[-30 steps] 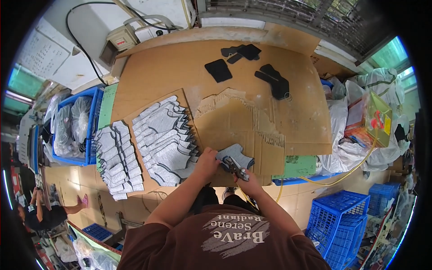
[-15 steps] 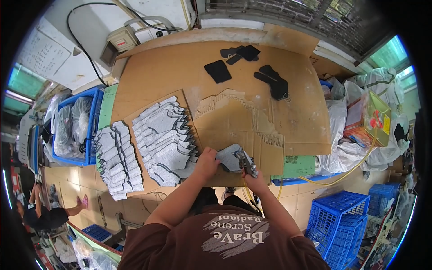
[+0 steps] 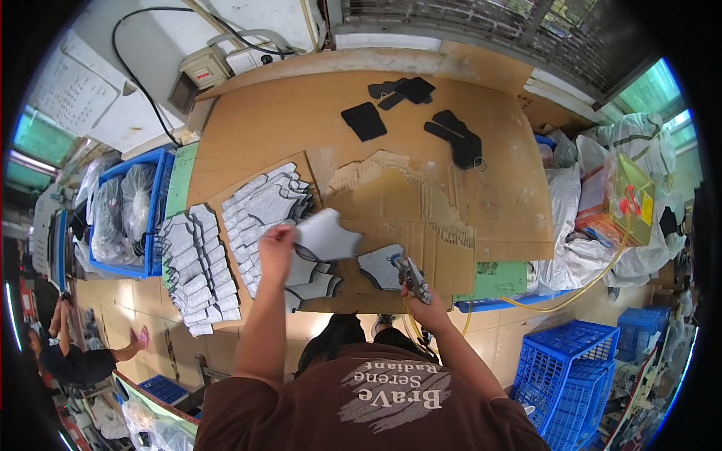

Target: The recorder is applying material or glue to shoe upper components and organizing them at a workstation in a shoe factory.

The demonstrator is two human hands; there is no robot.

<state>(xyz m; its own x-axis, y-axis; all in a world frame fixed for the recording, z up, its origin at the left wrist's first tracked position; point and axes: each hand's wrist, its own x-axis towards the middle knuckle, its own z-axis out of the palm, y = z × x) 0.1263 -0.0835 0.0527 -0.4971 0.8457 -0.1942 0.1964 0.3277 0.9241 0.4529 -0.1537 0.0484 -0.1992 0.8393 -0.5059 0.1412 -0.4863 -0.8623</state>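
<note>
My left hand is raised over the rows of overlapping pieces and pinches a grey fabric piece by its left end. The piece is lifted and slightly blurred. Under it lie the overlapping grey fabric pieces with dark edges, fanned out on a cardboard sheet. My right hand is closed round a metal spray gun near the front edge of the table. Beside the gun's nozzle another grey piece lies flat on torn cardboard.
Black cut pieces lie toward the back of the cardboard-covered table. A second row of grey pieces stands at the left. A yellow hose runs at the right. Blue crates stand on the floor. Another person is at far left.
My left hand has left the piece by the spray gun and moved left and up; it now holds a grey piece lifted from the fanned rows. My right hand stays almost in place.
</note>
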